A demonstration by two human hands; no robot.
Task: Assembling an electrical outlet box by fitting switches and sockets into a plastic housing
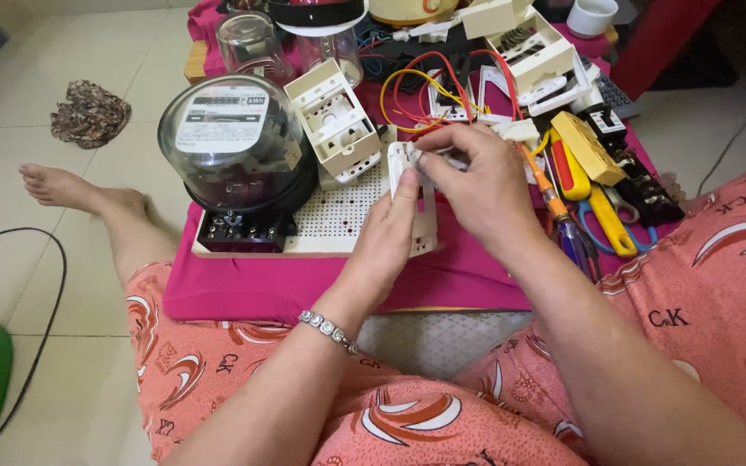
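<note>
My left hand [390, 237] holds a white plastic switch plate [422, 226] upright from below, thumb on its front face. My right hand [477, 185] pinches the plate's top edge near a small white part, fingers curled. Both hands meet above a white perforated board [338, 216] on a low table covered with a magenta cloth [304, 285]. A round glass-domed electric meter [233, 151] with a black base stands on the board to the left. Beside it lies a cream switch box [338, 121].
Red and yellow wires [429, 91] loop behind my hands. Screwdrivers and yellow-handled pliers [593, 203] lie to the right. More cream boxes [533, 47] and glass jars [252, 43] stand at the back. A patterned cloth [90, 112] and a black cable [45, 285] lie on the tiled floor.
</note>
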